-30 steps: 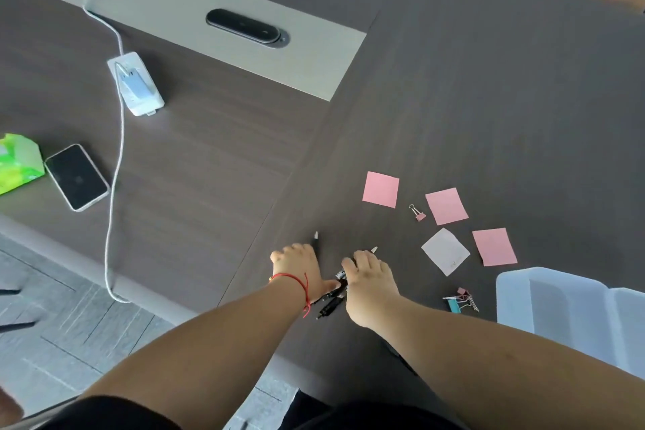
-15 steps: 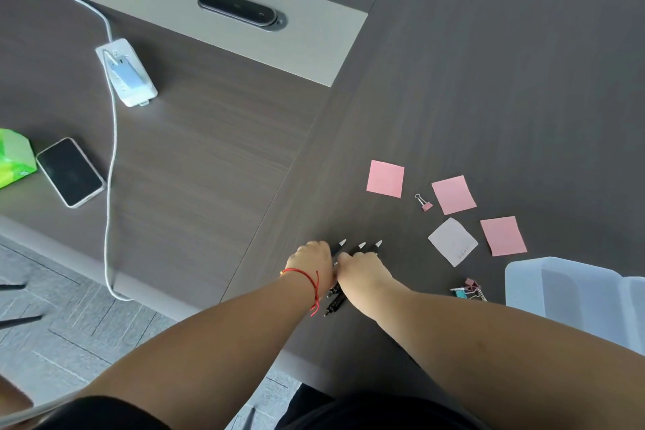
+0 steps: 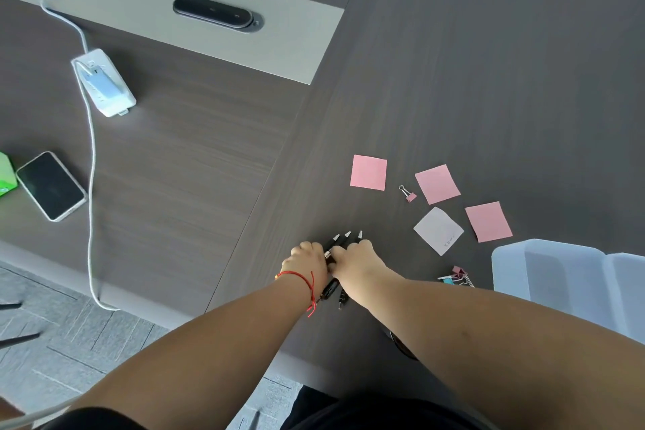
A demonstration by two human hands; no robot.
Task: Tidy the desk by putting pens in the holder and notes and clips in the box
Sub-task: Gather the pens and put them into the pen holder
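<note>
Three black pens (image 3: 345,238) lie bunched side by side on the dark desk, tips pointing away from me. My left hand (image 3: 309,262), with a red string on its wrist, and my right hand (image 3: 356,260) close on the bunch from both sides. Three pink notes (image 3: 368,172) (image 3: 437,184) (image 3: 488,221) and one pale note (image 3: 438,230) lie to the right. A pink binder clip (image 3: 407,193) sits between the notes. A small pile of clips (image 3: 455,276) rests near the translucent box (image 3: 558,269) at the right edge. No pen holder is in view.
A phone (image 3: 50,185) and a green packet (image 3: 5,174) lie at the far left. A white charger (image 3: 103,87) with its cable (image 3: 91,185) trails over the desk's edge. A black cable port (image 3: 216,13) sits in the grey strip.
The scattered pens have been gathered into a tight parallel bunch, and both hands have come together around them. The camera view shifted slightly.
</note>
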